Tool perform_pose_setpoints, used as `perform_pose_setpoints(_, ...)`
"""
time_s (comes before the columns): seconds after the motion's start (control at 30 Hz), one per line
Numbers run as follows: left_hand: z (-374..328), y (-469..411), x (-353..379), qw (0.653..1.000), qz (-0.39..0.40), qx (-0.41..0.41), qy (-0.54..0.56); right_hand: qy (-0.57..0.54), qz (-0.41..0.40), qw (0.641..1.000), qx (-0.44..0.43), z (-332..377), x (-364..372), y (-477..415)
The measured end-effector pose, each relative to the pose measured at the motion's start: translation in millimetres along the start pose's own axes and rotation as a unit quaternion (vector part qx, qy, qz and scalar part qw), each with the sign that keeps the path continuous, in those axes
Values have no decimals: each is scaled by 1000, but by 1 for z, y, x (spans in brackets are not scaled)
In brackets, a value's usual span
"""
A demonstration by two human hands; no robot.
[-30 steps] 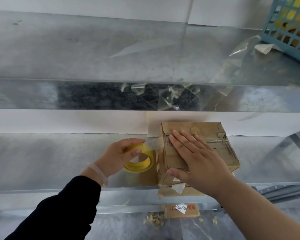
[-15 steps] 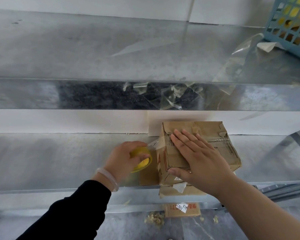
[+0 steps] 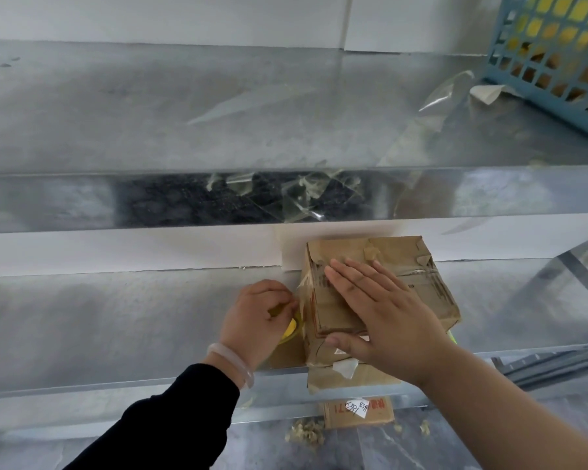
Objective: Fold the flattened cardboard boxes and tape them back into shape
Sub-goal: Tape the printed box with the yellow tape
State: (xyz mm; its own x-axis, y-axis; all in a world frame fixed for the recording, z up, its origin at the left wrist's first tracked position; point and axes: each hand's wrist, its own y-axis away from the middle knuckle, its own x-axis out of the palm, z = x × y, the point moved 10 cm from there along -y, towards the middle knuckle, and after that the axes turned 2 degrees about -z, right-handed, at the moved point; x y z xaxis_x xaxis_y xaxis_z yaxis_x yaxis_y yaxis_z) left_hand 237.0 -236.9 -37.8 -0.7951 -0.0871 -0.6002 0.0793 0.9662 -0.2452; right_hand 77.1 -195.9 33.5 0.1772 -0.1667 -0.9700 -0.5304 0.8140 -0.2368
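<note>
A worn brown cardboard box (image 3: 401, 256) stands folded into shape on the lower metal shelf (image 3: 116, 317), its near flap hanging over the shelf's front edge. My right hand (image 3: 384, 313) lies flat on the box's top with straight fingers, pressing it down. My left hand (image 3: 257, 320) grips a yellow roll of clear tape (image 3: 291, 332) against the box's left side; the hand hides most of the roll. A strip of clear tape (image 3: 302, 290) runs from the roll onto the box's left edge.
The upper metal shelf (image 3: 218, 113) carries loose clear tape scraps (image 3: 435, 100) and a blue plastic basket (image 3: 557, 56) at the far right. More tape bits (image 3: 299, 198) stick to its front lip. A flat cardboard piece (image 3: 357, 410) and paper shreds lie on the floor below.
My left hand has carried the tape roll rightward until it meets the box's left side, and it now covers most of the roll. My right hand has stayed flat on the box.
</note>
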Motion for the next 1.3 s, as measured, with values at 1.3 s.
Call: perform_pose_setpoints(1.3, 2, 5, -21, 999, -22, -30, -11, -320, -71, 910, 253, 37, -28, 75)
